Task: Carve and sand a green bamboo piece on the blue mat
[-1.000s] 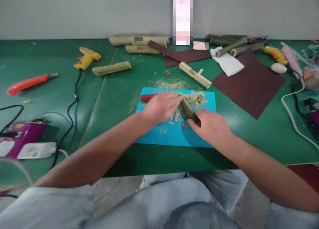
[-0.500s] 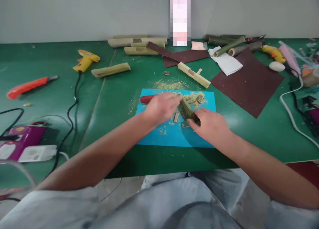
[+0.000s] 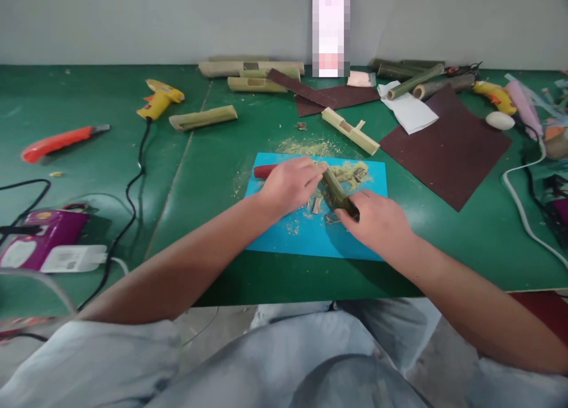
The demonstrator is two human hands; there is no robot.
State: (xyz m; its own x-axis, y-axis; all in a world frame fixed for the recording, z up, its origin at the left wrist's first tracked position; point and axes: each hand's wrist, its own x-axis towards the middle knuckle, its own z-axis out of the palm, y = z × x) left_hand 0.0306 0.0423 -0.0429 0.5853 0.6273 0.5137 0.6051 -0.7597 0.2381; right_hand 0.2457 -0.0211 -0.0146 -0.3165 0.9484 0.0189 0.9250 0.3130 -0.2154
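Note:
A short green bamboo tube (image 3: 335,188) lies aslant over the blue mat (image 3: 284,242). My right hand (image 3: 379,215) is closed around its near end, thumb along the side. At the far end is my left hand (image 3: 290,186), fingers bent together with their tips against the bamboo; anything pinched between them is hidden. A red handle (image 3: 265,171) sticks out from behind the left hand, its other end covered, and I cannot tell whether the hand grips it. Pale sawdust (image 3: 344,171) and small bamboo chips (image 3: 316,205) lie around the tube.
A notched bamboo piece (image 3: 350,131) and brown sandpaper (image 3: 448,153) lie beyond the mat. To the left are an orange utility knife (image 3: 62,143), a yellow glue gun (image 3: 160,99) with a black cord, another bamboo piece (image 3: 204,118), and a purple box (image 3: 53,233). More bamboo lies along the wall.
The view has shifted slightly, so the table's things appear a little further right and higher. My left hand, blurred before, now looks steady at the bamboo's far end. The right hand keeps its grip.

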